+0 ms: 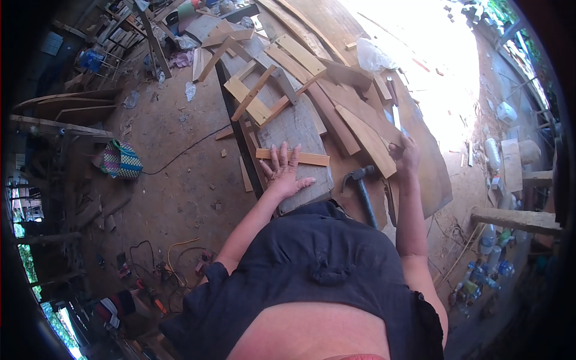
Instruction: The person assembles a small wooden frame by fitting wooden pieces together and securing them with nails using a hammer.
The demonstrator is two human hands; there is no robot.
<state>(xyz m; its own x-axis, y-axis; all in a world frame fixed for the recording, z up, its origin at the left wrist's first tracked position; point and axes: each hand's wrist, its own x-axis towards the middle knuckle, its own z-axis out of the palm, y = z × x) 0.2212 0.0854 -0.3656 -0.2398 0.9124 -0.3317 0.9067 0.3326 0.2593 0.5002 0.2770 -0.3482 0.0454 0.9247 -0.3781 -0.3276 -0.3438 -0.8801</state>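
A narrow wooden strip lies crosswise on the near part of the grey, worn counter, its left end reaching toward the dark edge and its right end near the counter's right side. The left hand presses down on it from above, palm low and fingers spread apart, with the fingertips reaching past the strip's far edge and the thumb pointing right over the counter. The right hand is well apart on the right, fingers curled around the near end of a long, narrow tool with a pale shaft and a dark far end; its exact kind is hard to tell. Between the right hand and the counter, a hammer lies with its head away from the person and its handle running toward the dark shirt. Just beyond it, a light tapered board slants across brown boards. Farther along the counter sit joined wooden frames, some overlapping, and a clear plastic bag lies to their right. On the floor at left stands a woven basket, and plastic bottles lie at near right.
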